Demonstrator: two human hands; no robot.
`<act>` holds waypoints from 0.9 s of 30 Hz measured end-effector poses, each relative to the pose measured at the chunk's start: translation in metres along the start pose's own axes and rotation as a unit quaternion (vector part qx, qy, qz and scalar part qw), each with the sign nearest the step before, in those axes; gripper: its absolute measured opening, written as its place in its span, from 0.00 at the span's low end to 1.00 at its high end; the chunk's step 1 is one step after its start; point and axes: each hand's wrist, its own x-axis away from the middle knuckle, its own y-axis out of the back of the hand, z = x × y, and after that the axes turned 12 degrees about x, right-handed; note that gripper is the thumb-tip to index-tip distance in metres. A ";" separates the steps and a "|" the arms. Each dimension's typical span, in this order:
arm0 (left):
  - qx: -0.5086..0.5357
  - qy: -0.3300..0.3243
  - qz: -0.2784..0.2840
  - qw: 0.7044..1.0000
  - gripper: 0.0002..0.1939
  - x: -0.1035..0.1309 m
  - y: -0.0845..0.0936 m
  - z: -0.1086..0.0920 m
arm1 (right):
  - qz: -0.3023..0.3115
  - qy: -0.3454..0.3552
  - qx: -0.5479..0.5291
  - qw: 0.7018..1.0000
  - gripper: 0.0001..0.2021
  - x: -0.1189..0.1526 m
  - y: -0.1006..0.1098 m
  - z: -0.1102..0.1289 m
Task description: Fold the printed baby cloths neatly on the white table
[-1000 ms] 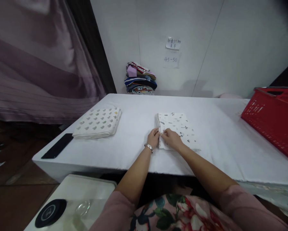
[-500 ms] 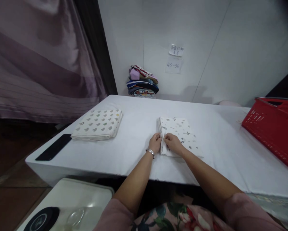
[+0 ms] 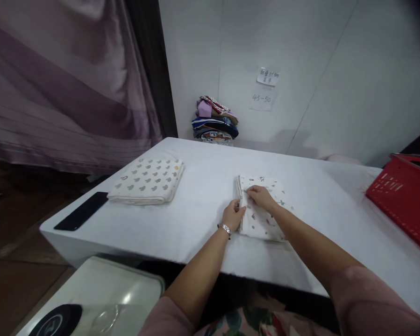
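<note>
A folded white cloth [image 3: 264, 224] with small grey printed figures lies on the white-covered table in front of me. My left hand [image 3: 233, 215], with a silver bracelet at the wrist, grips its left folded edge, thumb on top and fingers along the side. Farther up that edge, the fingers of my right hand [image 3: 261, 197] are pinched together on the cloth; the fingertips are partly hidden. A second folded cloth [image 3: 150, 181], white with rows of grey motifs, rests apart at the table's left.
A black phone-like slab [image 3: 81, 211] lies near the left edge of the table [image 3: 202, 186]. At the right stands a red perforated basket [image 3: 402, 196]. Folded fabrics [image 3: 215, 121] are stacked by the wall. A pale appliance-like box [image 3: 125, 284] is below left.
My right hand has moved up the cloth's left edge, away from me. My left hand has slid lower along it. The whole view has shifted slightly.
</note>
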 end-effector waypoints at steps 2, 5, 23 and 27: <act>-0.013 -0.005 0.009 1.000 0.17 0.001 -0.001 0.000 | -0.026 -0.009 0.066 0.997 0.08 -0.024 0.003 0.005; -0.023 -0.013 0.016 1.000 0.16 0.003 -0.001 -0.001 | -0.038 -0.021 0.145 0.988 0.09 -0.055 0.003 0.014; -0.031 -0.001 0.006 1.000 0.16 0.005 -0.003 -0.004 | -0.040 0.018 0.271 0.962 0.10 -0.104 -0.009 0.020; -0.035 0.010 0.002 0.999 0.17 0.006 -0.003 -0.005 | -0.043 0.003 0.257 0.965 0.09 -0.105 -0.022 0.019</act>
